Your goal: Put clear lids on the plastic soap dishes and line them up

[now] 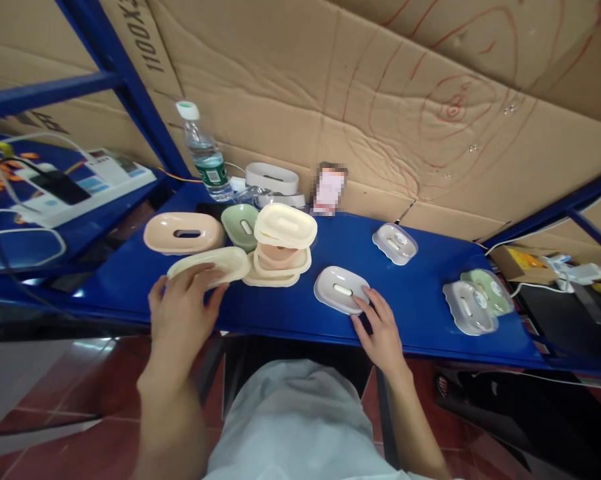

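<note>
My left hand grips a pale cream-green oval soap dish at the left, its fingers over the inside and thumb at the near side. My right hand has its thumb and fingers on the right edge of a light grey soap dish with a white slot, which lies on the blue table. Between the hands is a stack of cream dishes with a peach one among them. Behind it leans a green dish. A peach dish with an oval slot stands at the far left.
Wrapped-looking grey dishes lie at the back right; another grey one and a green one overlap at the right end. A water bottle, white-grey dishes and a phone stand along the cardboard wall.
</note>
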A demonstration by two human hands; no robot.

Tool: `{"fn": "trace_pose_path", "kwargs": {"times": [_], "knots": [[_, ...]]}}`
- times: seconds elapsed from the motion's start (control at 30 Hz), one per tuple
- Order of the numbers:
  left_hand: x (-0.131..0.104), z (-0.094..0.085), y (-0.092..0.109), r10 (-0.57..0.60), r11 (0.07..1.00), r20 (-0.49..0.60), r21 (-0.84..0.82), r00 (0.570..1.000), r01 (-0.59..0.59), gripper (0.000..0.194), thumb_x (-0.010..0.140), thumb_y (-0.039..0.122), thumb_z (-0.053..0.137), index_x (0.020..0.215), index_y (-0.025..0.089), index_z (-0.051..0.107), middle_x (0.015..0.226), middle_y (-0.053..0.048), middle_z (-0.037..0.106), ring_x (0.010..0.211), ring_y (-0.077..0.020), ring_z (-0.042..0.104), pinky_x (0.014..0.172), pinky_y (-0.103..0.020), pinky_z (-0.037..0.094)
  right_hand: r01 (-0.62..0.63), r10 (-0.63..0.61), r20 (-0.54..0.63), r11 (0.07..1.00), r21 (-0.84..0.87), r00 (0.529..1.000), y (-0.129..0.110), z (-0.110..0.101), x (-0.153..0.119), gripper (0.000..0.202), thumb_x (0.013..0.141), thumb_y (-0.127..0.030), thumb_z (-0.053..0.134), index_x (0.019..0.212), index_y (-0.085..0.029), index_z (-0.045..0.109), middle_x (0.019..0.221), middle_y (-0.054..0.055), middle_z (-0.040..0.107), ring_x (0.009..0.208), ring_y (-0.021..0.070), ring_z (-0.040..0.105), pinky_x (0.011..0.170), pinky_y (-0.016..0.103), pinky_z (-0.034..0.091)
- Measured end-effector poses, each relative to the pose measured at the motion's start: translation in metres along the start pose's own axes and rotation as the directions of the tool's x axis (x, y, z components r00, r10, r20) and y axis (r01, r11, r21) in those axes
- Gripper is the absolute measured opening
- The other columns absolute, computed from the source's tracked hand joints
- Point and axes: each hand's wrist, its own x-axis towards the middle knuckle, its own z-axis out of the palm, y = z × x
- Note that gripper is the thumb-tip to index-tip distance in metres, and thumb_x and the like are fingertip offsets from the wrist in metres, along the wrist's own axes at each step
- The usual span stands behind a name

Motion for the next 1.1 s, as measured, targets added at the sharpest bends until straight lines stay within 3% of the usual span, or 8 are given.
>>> {"fn": "trace_pose_path", "kwargs": {"times": [0.23,0.37,0.5,0.6,0.77,0.87,0.97,1.1], "knots": [[0.001,0.022,-0.004,-0.028,0.995,0.004,-0.099,1.0,0.028,0.038,0.102,0.033,0.063,0.14,0.033,0.064,0.157,-0.018,0.057,0.146,-0.0432,0.052,0.122,-0.084,0.021,0.051,-0.05,0.089,0.999,-0.013,0.995,-0.005,-0.02,0.029,0.063,0.109,-0.04,0.058,0.168,-0.034,0.035,0.175,0.013,0.038,0.163,0.0378,0.034,0.127,0.07,0.035],[-0.004,0.016,-0.007,-0.084,0.988,-0.051,-0.137,0.995,0.076,0.056,0.098,0.035,0.07,0.152,0.036,0.055,0.171,-0.019,0.038,0.156,-0.0493,0.039,0.119,-0.085,0.029,0.222,-0.219,0.182,0.975,0.0,0.959,-0.024,-0.03,0.081,0.066,0.11,-0.042,0.057,0.17,-0.032,0.031,0.178,0.014,0.029,0.166,0.0362,0.027,0.131,0.066,0.031],[-0.009,0.006,-0.006,-0.119,0.985,-0.092,-0.133,0.989,0.107,0.062,0.098,0.038,0.071,0.156,0.034,0.051,0.171,-0.02,0.036,0.156,-0.0522,0.038,0.118,-0.085,0.032,0.353,-0.357,0.253,0.934,0.06,0.899,-0.038,-0.017,0.147,0.065,0.109,-0.047,0.057,0.169,-0.03,0.036,0.179,0.013,0.028,0.166,0.0355,0.027,0.131,0.063,0.031],[-0.005,0.006,0.015,-0.014,0.986,-0.136,-0.166,0.991,-0.008,0.062,0.099,0.034,0.071,0.157,0.033,0.049,0.168,-0.02,0.041,0.156,-0.0455,0.041,0.124,-0.076,0.033,0.313,-0.333,0.243,0.943,0.116,0.911,-0.033,0.001,0.2,0.057,0.112,-0.046,0.051,0.165,-0.025,0.044,0.173,0.013,0.041,0.16,0.0323,0.04,0.128,0.058,0.039],[0.028,0.025,0.068,0.288,0.937,-0.021,-0.199,0.957,-0.286,0.061,0.102,0.035,0.066,0.16,0.035,0.047,0.175,-0.015,0.036,0.161,-0.0402,0.036,0.13,-0.07,0.023,0.163,-0.216,0.371,0.972,0.169,0.903,-0.013,0.025,0.265,0.051,0.107,-0.012,0.043,0.152,-0.025,0.061,0.15,0.006,0.069,0.14,0.025,0.065,0.119,0.047,0.052],[0.053,0.045,0.083,0.38,0.912,0.063,-0.194,0.923,-0.362,0.067,0.099,0.039,0.07,0.162,0.035,0.046,0.177,-0.014,0.033,0.163,-0.041,0.032,0.131,-0.074,0.009,0.188,-0.27,0.417,0.955,0.227,0.868,-0.008,0.035,0.272,0.063,0.1,-0.006,0.049,0.159,-0.028,0.053,0.156,0.003,0.064,0.146,0.0237,0.059,0.123,0.047,0.048],[0.066,0.06,0.077,0.337,0.931,0.082,-0.179,0.938,-0.319,0.06,0.1,0.04,0.069,0.157,0.033,0.052,0.172,-0.016,0.041,0.162,-0.0415,0.034,0.129,-0.077,0.003,0.197,-0.276,0.426,0.955,0.221,0.862,-0.006,0.044,0.264,0.071,0.101,-0.015,0.06,0.168,-0.026,0.038,0.161,0.008,0.059,0.15,0.026,0.056,0.125,0.05,0.046],[0.064,0.065,0.064,0.235,0.958,0.03,-0.174,0.972,-0.226,0.052,0.103,0.044,0.062,0.153,0.03,0.057,0.166,-0.017,0.049,0.161,-0.0406,0.036,0.13,-0.073,0.01,0.216,-0.245,0.492,0.969,0.117,0.835,-0.002,0.053,0.248,0.065,0.1,-0.029,0.072,0.16,-0.022,0.049,0.17,0.015,0.046,0.156,0.0324,0.047,0.123,0.055,0.046]]}}
